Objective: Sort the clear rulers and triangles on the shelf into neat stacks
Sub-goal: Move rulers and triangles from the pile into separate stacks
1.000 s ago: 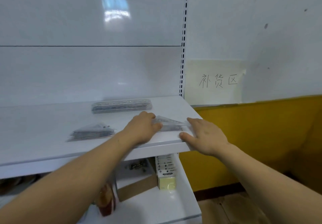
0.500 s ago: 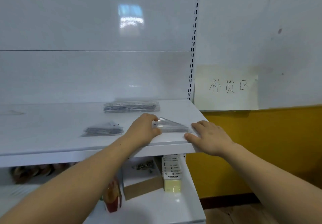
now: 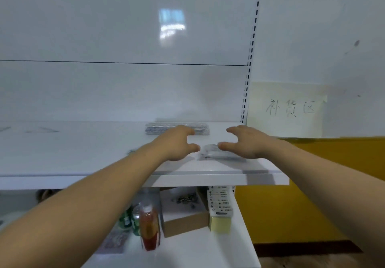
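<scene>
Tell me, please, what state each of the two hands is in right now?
Left hand: open, holding nothing.
Right hand: open, holding nothing, thumb next to the clear triangles.

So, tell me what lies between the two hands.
Head view: a blurred stack of clear plastic triangles, between left hand and right hand.

Both bare forearms [image 3: 93,201] stretched forward, left hand [image 3: 177,142] palm down with fingers loosely extended, right hand [image 3: 249,142] likewise palm down and relaxed, thumbs pointing inward toward each other, tips near but apart, neither hand gripping anything
</scene>
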### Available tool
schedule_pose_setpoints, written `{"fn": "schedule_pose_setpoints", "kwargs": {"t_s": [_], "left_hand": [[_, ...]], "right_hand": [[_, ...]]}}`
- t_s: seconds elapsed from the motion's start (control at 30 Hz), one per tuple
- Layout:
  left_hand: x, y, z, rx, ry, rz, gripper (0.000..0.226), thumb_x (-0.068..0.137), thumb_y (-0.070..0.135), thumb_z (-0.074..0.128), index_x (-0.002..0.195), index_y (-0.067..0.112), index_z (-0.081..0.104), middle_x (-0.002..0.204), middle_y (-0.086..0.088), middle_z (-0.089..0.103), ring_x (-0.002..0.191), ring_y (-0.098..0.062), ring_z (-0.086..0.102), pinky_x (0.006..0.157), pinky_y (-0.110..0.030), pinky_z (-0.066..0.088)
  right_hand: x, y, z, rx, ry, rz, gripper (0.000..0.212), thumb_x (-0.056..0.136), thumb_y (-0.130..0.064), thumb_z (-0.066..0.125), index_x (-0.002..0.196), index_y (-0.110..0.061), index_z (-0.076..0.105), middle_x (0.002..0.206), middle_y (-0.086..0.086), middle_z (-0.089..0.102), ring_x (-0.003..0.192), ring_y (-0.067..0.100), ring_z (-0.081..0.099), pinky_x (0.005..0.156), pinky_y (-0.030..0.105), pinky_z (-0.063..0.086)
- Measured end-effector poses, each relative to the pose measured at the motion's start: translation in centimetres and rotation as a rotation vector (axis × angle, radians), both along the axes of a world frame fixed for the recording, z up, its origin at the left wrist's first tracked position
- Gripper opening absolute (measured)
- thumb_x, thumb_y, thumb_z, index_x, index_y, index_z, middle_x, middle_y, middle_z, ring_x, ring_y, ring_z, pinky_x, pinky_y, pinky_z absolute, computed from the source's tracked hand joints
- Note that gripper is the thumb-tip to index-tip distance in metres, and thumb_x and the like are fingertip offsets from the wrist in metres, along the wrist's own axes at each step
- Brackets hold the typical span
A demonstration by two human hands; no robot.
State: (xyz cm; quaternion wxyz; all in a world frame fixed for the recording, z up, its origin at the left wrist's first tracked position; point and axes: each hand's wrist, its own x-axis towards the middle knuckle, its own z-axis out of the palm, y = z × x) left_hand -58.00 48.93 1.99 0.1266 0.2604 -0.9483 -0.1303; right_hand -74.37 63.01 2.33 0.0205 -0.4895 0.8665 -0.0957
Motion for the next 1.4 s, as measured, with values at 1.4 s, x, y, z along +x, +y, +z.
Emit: {"fn": "schedule_pose_setpoints", "kwargs": {"t_s": [1.4], "left_hand": [[51.9, -45.7, -2.8, 0.034, -0.112, 0.791, 0.064, 0.092, 0.050, 0.047, 0.148, 0.026, 0.026, 0.157, 0.000, 0.020, 0.142, -0.021, 0.022, 0.116, -0.035, 0.019]], "right_hand": [[47.2, -64.2, -2.3, 0.137, 0.072, 0.686, 0.078, 0.080, -0.074, 0.039, 0.139, -0.024, 0.039, 0.140, 0.011, 0.042, 0.125, 0.032, 0.044, 0.101, 0.040, 0.038]]}}
